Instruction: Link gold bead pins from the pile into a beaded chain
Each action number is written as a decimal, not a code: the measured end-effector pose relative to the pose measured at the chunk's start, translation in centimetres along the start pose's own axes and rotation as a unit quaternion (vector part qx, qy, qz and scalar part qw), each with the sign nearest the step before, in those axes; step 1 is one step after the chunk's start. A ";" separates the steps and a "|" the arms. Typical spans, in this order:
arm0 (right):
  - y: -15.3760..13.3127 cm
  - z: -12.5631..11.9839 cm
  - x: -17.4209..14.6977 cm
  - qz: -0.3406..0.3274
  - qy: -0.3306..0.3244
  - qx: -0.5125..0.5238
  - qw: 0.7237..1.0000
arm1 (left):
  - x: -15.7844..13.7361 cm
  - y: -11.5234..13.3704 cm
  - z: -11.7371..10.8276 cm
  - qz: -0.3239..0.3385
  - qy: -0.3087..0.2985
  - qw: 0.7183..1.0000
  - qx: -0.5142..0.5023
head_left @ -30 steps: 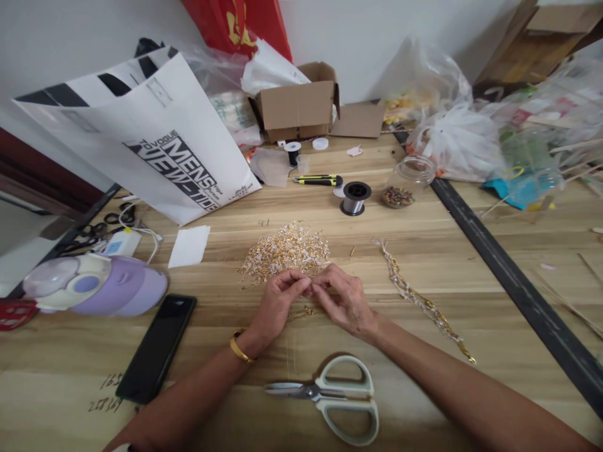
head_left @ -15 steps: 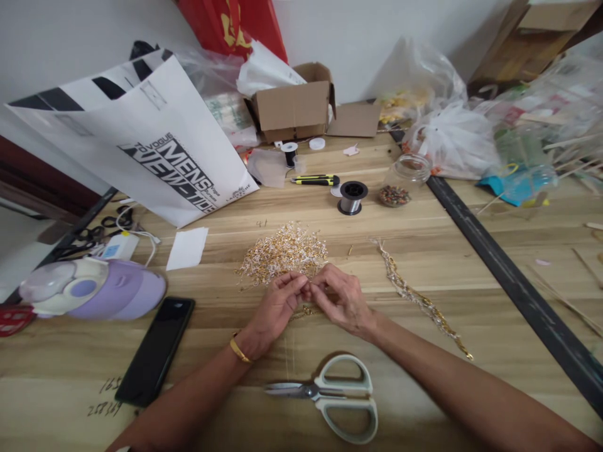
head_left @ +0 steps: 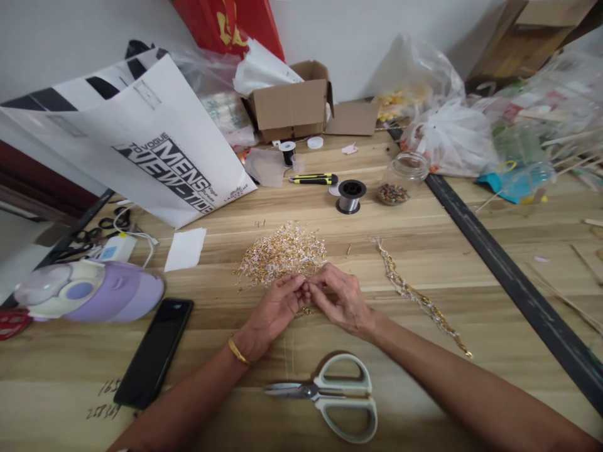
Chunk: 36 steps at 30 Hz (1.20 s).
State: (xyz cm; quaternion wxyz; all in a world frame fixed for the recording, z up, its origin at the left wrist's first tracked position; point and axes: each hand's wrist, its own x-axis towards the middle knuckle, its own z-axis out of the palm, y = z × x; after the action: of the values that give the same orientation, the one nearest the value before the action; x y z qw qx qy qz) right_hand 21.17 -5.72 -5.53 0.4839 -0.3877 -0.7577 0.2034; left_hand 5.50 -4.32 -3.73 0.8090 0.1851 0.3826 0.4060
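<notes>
Gold, whitish, grainy heap (head_left: 281,252); curled fingers (head_left: 288,287) just beside.

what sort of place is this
Likely a craft worktable, perhaps for jewellery, at home or in a small workshop: there's a heap of small gold and clear pieces, a spool of fine wire or thread, and scissors on the wooden tabletop.

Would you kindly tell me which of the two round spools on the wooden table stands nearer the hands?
The black-rimmed spool with silver-grey winding; the white-topped black spool stands farther back.
</notes>
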 end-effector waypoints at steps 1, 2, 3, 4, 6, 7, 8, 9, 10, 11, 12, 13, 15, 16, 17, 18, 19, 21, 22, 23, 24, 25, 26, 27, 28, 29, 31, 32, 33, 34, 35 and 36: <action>0.0 0.0 0.0 0.000 -0.001 0.000 1.000 | 0.0 0.0 0.0 -0.006 0.001 1.000 -0.005; 0.0 0.0 0.0 0.000 -0.003 0.001 1.000 | 0.0 0.1 0.0 -0.010 0.002 1.000 -0.009; -0.1 -0.1 0.0 -0.001 -0.004 0.001 1.000 | 0.0 0.1 0.0 -0.012 0.003 1.000 -0.012; -0.1 -0.1 0.0 -0.001 -0.006 0.001 1.000 | 0.0 0.2 0.0 -0.013 0.003 1.000 -0.014; -0.1 -0.1 0.0 0.000 -0.007 0.001 1.000 | 0.1 0.2 0.0 -0.013 0.005 1.000 -0.014; -0.1 -0.1 0.0 -0.001 -0.007 0.001 1.000 | 0.1 0.2 0.1 -0.014 0.005 1.000 -0.012; -0.1 -0.1 0.1 -0.001 -0.007 0.002 1.000 | 0.1 0.2 0.1 -0.015 0.005 1.000 -0.009; -0.1 -0.2 0.1 -0.002 -0.007 0.002 1.000 | 0.1 0.2 0.1 -0.016 0.005 1.000 -0.007; -0.1 -0.2 0.1 -0.003 -0.007 0.002 1.000 | 0.0 0.2 0.1 -0.015 0.004 1.000 -0.005; -0.1 -0.2 0.1 -0.005 -0.006 0.002 1.000 | 0.0 0.1 0.2 -0.015 0.003 1.000 -0.004; -0.2 -0.2 0.2 -0.005 -0.007 0.001 1.000 | 0.0 0.1 0.2 -0.014 0.002 1.000 -0.004; -0.2 -0.2 0.2 -0.004 -0.008 0.000 1.000 | -0.1 0.1 0.3 -0.013 0.002 1.000 -0.004; -0.2 -0.3 0.2 -0.003 -0.010 -0.002 1.000 | -0.1 0.2 0.3 -0.012 0.000 1.000 0.000; -0.2 -0.3 0.2 -0.003 -0.010 -0.001 1.000 | -0.1 0.2 0.3 -0.013 0.000 1.000 0.002; -0.3 -0.3 0.2 -0.004 -0.010 0.000 1.000 | -0.1 0.1 0.3 -0.013 -0.001 1.000 0.003; -0.3 -0.3 0.2 -0.005 -0.008 0.002 1.000 | -0.1 0.1 0.3 -0.013 -0.001 1.000 0.003; -0.3 -0.3 0.2 -0.007 -0.005 0.003 1.000 | -0.1 0.1 0.3 -0.013 -0.001 1.000 0.003; -0.3 -0.3 0.2 -0.010 0.000 0.004 1.000 | -0.1 0.1 0.2 -0.013 -0.002 1.000 0.004; -0.3 -0.3 0.2 -0.011 0.002 0.005 1.000 | -0.1 0.1 0.2 -0.014 -0.003 1.000 0.008; -0.3 -0.3 0.2 -0.012 0.002 0.005 1.000 | 0.0 0.1 0.1 -0.016 -0.004 1.000 0.012; -0.3 -0.3 0.2 -0.012 0.001 0.006 1.000 | 0.0 0.1 0.1 -0.017 -0.003 1.000 0.016; -0.3 -0.3 0.2 -0.011 0.000 0.007 1.000 | 0.1 0.2 0.1 -0.016 0.000 1.000 0.019; -0.3 -0.4 0.2 -0.010 0.000 0.006 1.000 | 0.1 0.2 0.0 -0.014 0.004 1.000 0.022; -0.3 -0.4 0.2 -0.010 0.000 0.006 1.000 | 0.2 0.3 0.0 -0.008 0.006 1.000 0.026; -0.3 -0.4 0.2 -0.009 0.001 0.005 1.000 | 0.2 0.4 -0.1 0.000 0.007 0.999 0.031; -0.3 -0.4 0.2 -0.010 0.002 0.006 1.000 | 0.2 0.5 -0.2 0.009 0.005 0.999 0.039; -0.2 -0.4 0.3 -0.012 0.006 0.007 1.000 | 0.3 0.8 -0.3 0.029 0.000 0.998 0.060; -0.2 -0.4 0.3 -0.012 0.008 0.008 1.000 | 0.2 0.9 -0.3 0.040 -0.003 0.996 0.074; -0.2 -0.3 0.3 -0.010 0.009 0.007 1.000 | 0.2 1.1 -0.3 0.051 -0.004 0.995 0.088; -0.2 -0.3 0.3 -0.008 0.010 0.006 1.000 | 0.1 1.3 -0.2 0.063 -0.003 0.993 0.104; -0.1 -0.3 0.3 -0.006 0.011 0.005 1.000 | 0.1 1.5 -0.1 0.074 -0.001 0.990 0.122; -0.1 -0.4 0.3 -0.004 0.011 0.006 1.000 | 0.0 1.7 0.0 0.086 0.000 0.986 0.141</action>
State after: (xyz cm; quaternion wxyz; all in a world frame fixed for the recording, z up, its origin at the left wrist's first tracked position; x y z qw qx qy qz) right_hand 21.37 -5.60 -5.14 0.4953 -0.3838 -0.7528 0.2016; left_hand 4.63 -3.33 -2.70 0.7370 0.3292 0.4187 0.4160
